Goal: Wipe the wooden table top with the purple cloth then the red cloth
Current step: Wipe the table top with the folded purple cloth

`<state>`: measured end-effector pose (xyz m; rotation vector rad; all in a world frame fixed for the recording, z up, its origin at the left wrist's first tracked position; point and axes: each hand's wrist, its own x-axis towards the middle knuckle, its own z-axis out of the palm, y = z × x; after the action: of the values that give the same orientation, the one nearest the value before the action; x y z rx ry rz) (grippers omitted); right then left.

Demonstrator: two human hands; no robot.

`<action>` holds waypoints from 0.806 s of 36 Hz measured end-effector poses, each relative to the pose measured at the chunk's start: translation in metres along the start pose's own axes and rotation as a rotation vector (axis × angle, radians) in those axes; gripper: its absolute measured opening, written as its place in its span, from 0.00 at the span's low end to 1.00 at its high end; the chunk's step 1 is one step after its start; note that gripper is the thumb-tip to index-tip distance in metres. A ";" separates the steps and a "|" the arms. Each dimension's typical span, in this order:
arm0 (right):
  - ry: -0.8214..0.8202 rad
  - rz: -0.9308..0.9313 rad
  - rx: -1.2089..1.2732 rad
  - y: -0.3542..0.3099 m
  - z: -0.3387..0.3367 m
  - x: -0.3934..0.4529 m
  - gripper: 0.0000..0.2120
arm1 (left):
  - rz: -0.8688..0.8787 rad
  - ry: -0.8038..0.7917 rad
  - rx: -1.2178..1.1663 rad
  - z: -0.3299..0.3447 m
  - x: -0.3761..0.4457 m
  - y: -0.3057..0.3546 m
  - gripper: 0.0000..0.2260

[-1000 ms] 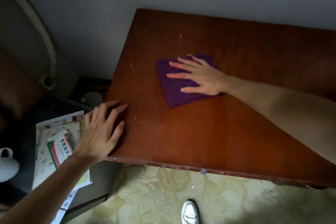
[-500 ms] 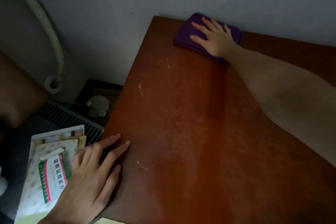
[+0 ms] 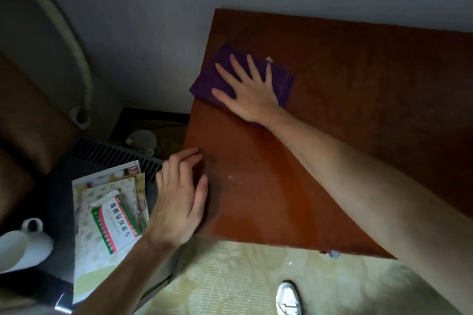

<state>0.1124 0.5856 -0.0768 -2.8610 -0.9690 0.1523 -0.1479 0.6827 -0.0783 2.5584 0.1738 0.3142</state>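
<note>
The right hand point(image 3: 252, 94) presses flat, fingers spread, on the purple cloth point(image 3: 282, 79) near the table point(image 3: 358, 123) edge. The left hand point(image 3: 179, 199) rests open on the table's corner.

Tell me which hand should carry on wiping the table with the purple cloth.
Right. The right hand lies flat on the purple cloth at the table's far left edge. The left hand rests on the near left corner, touching no cloth.
</note>
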 end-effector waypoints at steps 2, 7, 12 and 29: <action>0.002 -0.035 0.002 -0.025 0.007 -0.036 0.33 | 0.020 0.070 -0.034 -0.001 -0.002 -0.001 0.16; 0.009 -0.121 -0.023 -0.073 0.023 -0.141 0.35 | -0.111 0.322 -0.216 -0.006 -0.008 -0.005 0.12; 0.005 -0.175 -0.033 -0.100 0.031 -0.231 0.36 | -0.272 0.356 -0.354 -0.019 -0.014 -0.023 0.12; -0.231 0.357 0.424 -0.023 -0.027 -0.215 0.38 | -0.377 -0.305 -0.148 -0.038 0.030 -0.005 0.30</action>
<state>-0.0676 0.4707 -0.0344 -2.6176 -0.3775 0.6474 -0.1287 0.7123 -0.0443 2.3289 0.4881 -0.1982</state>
